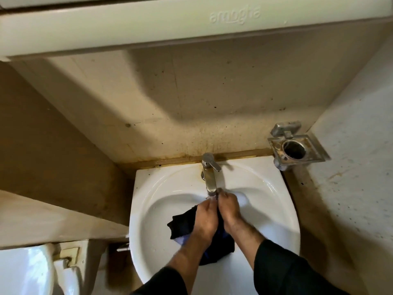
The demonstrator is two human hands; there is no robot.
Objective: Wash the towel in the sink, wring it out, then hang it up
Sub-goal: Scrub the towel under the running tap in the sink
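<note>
From the head camera, both hands meet over the bowl of the white ceramic sink [148,201], right under the spout of the brushed-metal single-lever tap [209,173]. The left hand [205,218] and the right hand [228,207] each curl their fingers around a bunched part of the dark, black-and-blue cloth towel [182,224], pressing the gathered fabric together near the spout, presumably to rub it under the water. The towel's loose remainder hangs down into the basin beneath the wrists (so drips stay inside the sink). The stream itself is blurred and probably running, though that is hard to confirm. The fingertips are hidden by the knuckles, and the drain lies out of sight. An empty square metal holder [295,147] is fixed to the wall at the right.
</note>
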